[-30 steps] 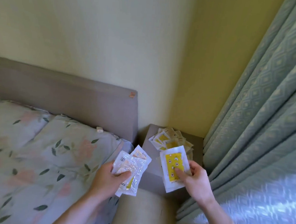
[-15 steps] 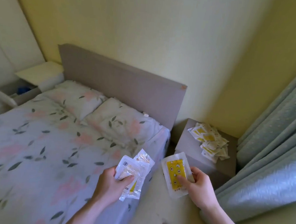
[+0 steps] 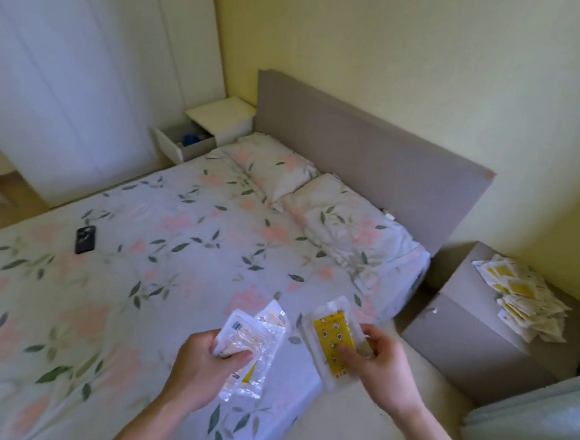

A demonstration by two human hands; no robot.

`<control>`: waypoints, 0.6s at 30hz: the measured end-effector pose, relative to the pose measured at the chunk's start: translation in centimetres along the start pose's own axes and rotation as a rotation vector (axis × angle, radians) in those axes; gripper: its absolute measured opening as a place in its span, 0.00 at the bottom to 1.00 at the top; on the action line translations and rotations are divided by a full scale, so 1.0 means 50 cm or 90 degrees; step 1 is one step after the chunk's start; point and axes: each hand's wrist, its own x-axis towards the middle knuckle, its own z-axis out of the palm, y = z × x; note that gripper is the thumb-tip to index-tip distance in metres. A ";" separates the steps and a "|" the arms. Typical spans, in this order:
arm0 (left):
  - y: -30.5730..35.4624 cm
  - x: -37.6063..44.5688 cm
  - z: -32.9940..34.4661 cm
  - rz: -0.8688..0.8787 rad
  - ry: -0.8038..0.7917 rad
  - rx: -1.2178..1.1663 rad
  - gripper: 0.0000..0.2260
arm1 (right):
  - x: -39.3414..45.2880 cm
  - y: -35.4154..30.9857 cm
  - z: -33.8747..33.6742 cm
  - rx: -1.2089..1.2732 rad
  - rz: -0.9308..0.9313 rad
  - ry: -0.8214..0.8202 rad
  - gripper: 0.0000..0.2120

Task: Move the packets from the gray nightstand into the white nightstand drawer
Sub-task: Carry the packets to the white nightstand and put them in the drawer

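View swung left since earlier: white nightstand, open drawer across bed. Left hand grips crinkly clear packets; right hand pinches flat yellow packet. Heap on gray nightstand.

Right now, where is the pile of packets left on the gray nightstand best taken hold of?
Probably the near, front edge of the pile of packets: the flat packets fan out loosely and overhang the front of the gray nightstand. Come from above and in front, pinching a few overlapping edges together.
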 end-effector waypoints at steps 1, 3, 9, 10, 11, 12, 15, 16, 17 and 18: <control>-0.023 -0.015 -0.023 -0.012 0.023 -0.002 0.03 | -0.001 0.004 0.032 0.002 -0.007 -0.021 0.08; -0.070 -0.044 -0.064 -0.032 0.072 -0.006 0.04 | -0.006 0.015 0.099 0.003 -0.017 -0.056 0.07; -0.210 -0.176 -0.198 -0.089 0.142 -0.035 0.03 | -0.099 -0.002 0.284 0.022 -0.014 -0.135 0.06; -0.227 -0.198 -0.222 -0.095 0.149 -0.041 0.03 | -0.124 -0.014 0.306 0.021 -0.017 -0.145 0.06; -0.244 -0.218 -0.245 -0.102 0.159 -0.048 0.04 | -0.145 -0.025 0.327 0.019 -0.021 -0.153 0.05; -0.263 -0.236 -0.268 -0.105 0.169 -0.054 0.04 | -0.164 -0.037 0.346 0.014 -0.023 -0.155 0.05; -0.321 -0.289 -0.339 -0.106 0.186 -0.080 0.03 | -0.220 -0.072 0.402 -0.008 -0.030 -0.158 0.06; -0.340 -0.307 -0.365 -0.100 0.187 -0.084 0.03 | -0.242 -0.084 0.424 -0.015 -0.035 -0.156 0.07; -0.361 -0.327 -0.393 -0.095 0.188 -0.085 0.03 | -0.267 -0.097 0.451 -0.018 -0.040 -0.155 0.08; -0.383 -0.347 -0.423 -0.091 0.187 -0.087 0.04 | -0.294 -0.110 0.481 -0.021 -0.045 -0.154 0.08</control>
